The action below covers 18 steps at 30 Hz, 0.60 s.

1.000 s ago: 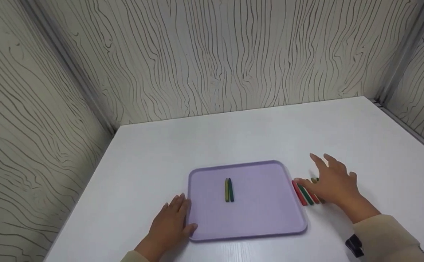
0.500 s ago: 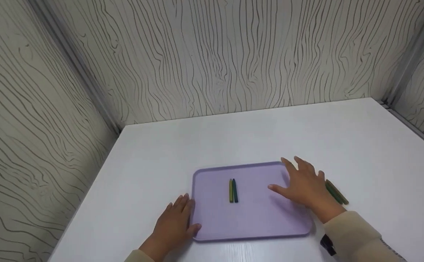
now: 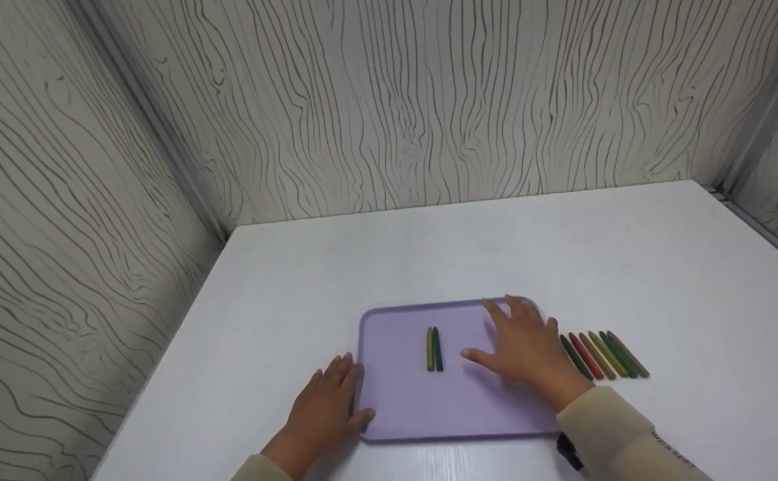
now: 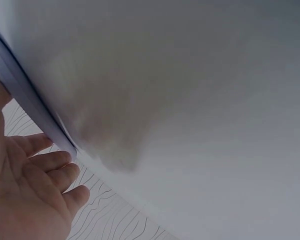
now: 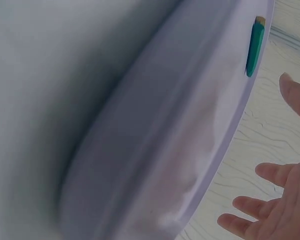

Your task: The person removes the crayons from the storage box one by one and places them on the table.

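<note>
Two crayons lie side by side on a lilac tray [image 3: 396, 407]: a yellow-green crayon [image 3: 430, 351] and a dark green crayon [image 3: 438, 351]. My left hand [image 3: 325, 404] rests along the tray's left side, thumb over the rim; the left wrist view shows its fingertips at the rim [image 4: 37, 102]. Above the right part of the tray hovers my right hand [image 3: 526, 347], fingers spread, holding nothing. Its thumb points toward the pair, which appears in the right wrist view as a green crayon [image 5: 256, 47] with a sliver of the other at its top.
Right of the tray, a row of several crayons [image 3: 606, 357] in green, red, brown and yellow lies on the white table [image 3: 442, 254]. Wood-patterned panels [image 3: 396, 100] stand behind the table and at its sides.
My right hand has moved left, from over the crayon row to over the tray, uncovering more of the row. My left hand stays at the rim. The head view has shifted slightly.
</note>
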### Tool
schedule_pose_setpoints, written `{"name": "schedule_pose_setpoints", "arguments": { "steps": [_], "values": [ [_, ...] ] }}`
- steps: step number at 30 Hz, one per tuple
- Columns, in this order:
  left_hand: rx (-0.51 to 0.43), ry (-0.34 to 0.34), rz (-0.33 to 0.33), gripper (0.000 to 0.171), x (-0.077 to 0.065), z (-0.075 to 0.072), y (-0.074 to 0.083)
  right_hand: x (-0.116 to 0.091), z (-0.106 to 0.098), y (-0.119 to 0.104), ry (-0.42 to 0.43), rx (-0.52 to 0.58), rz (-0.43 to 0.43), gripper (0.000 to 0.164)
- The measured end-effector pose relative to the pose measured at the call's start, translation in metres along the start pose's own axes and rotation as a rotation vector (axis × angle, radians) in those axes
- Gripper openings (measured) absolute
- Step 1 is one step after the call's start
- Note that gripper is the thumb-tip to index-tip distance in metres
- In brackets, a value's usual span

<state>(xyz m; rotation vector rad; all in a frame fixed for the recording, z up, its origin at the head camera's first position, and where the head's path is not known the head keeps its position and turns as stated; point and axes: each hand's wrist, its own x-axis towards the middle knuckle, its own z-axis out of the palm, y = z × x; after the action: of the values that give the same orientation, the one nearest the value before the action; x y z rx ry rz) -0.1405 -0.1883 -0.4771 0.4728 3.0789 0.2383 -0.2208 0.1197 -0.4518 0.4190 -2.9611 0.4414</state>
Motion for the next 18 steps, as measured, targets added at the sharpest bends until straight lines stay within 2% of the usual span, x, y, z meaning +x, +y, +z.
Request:
{"name": "schedule_pose_setpoints", "arguments": {
  "steps": [9, 18],
  "values": [
    [0.005, 0.001, 0.017, 0.072, -0.002, -0.006, 0.004, 0.005, 0.011, -0.019, -0.095, 0.002, -0.019, 0.094],
    [0.013, -0.005, 0.000, 0.071, -0.001, -0.004, 0.004, 0.007, 0.018, -0.029, -0.112, 0.020, -0.031, 0.093]
  ]
}}
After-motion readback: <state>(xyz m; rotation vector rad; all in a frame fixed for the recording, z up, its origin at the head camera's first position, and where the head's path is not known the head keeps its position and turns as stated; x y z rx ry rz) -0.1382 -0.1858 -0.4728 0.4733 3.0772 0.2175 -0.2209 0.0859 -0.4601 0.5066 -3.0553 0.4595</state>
